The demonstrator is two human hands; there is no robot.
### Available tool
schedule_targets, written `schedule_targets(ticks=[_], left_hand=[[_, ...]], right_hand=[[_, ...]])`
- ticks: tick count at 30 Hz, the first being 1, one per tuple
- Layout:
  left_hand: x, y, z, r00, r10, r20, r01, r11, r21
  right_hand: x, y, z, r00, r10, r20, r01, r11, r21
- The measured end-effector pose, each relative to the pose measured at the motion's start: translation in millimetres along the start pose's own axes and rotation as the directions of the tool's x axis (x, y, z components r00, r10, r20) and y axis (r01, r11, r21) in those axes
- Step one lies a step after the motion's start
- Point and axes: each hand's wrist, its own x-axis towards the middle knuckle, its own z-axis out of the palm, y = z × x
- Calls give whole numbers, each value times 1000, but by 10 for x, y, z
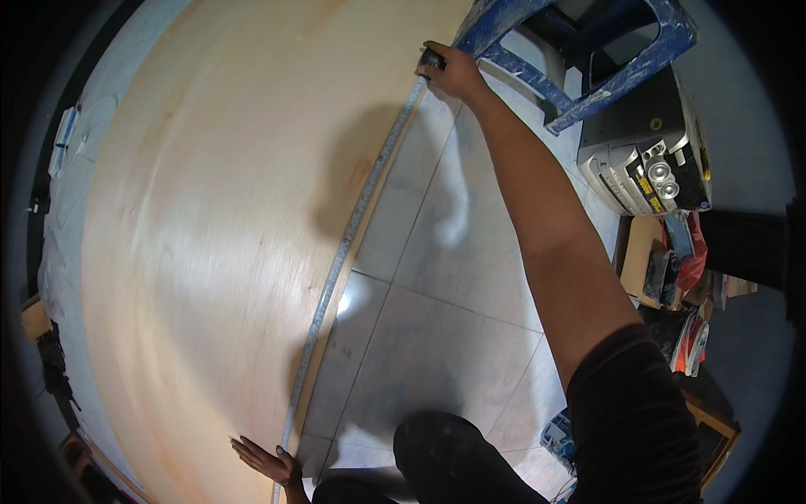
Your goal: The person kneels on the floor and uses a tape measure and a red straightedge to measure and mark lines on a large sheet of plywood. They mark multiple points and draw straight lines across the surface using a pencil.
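Observation:
A large sheet of pale plywood (193, 277) lies flat and fills the left half of the view. Along its right edge runs the extended blade (346, 244) of a tape measure, from the near end to the far end. At the far end my right hand (460, 76) is closed around the dark tape measure case (432, 60), by the sheet's edge. My left hand (265, 462) rests near the sheet's close end, fingers stretched out over the wood. Its thumb is beside the blade; whether it presses on it I cannot tell.
A paint-spattered blue plastic stool (579, 105) stands at the far right, with a silver-and-black stereo unit (651, 172) beside it. Boxes and stacked odds and ends (663, 260) line the right side. Grey floor tiles (437, 336) lie between the sheet and my right arm.

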Motion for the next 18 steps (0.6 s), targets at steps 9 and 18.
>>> schedule_targets(ticks=[9,18], left_hand=[[-31,-50,43,1000,-21,-3,21,999,31],[3,-4,35,1000,-13,-4,13,1000,5]], right_hand=[[96,-17,-43,998,49,46,-50,999,12],[109,49,-49,998,50,41,-50,999,6]])
